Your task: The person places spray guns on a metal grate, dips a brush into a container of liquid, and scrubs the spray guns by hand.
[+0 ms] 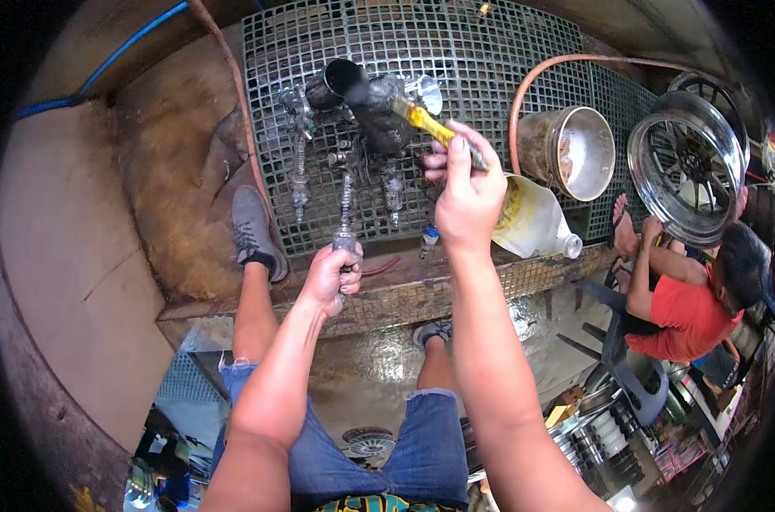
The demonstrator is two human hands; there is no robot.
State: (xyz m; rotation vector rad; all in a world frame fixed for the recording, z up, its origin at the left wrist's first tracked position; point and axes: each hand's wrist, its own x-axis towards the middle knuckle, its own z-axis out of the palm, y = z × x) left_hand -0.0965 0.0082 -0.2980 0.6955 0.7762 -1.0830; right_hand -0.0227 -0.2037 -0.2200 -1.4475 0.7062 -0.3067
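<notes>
My right hand (pixel 466 192) is closed around a brush with a yellow handle (pixel 430 126). Its bristle end touches or lies just over a dark, wet metal part (pixel 381 115) on the green grating. In my left hand (pixel 332 277) is a metal rod (pixel 346 213) with a coiled spring, gripped at its lower end. A dark cylinder (pixel 345 78) shows its round opening at the top of the dark part. Similar spring-wound metal pieces (pixel 300 175) lie on the grating to the left.
A dirty bucket (pixel 588 154) and a cut white jug (pixel 533 218) stand right of my right hand. An orange hose (pixel 524 90) curves behind them. At the right, a person in a red shirt (pixel 682 311) holds a shiny wheel rim (pixel 648 183). A black chair (pixel 631 358) is nearby.
</notes>
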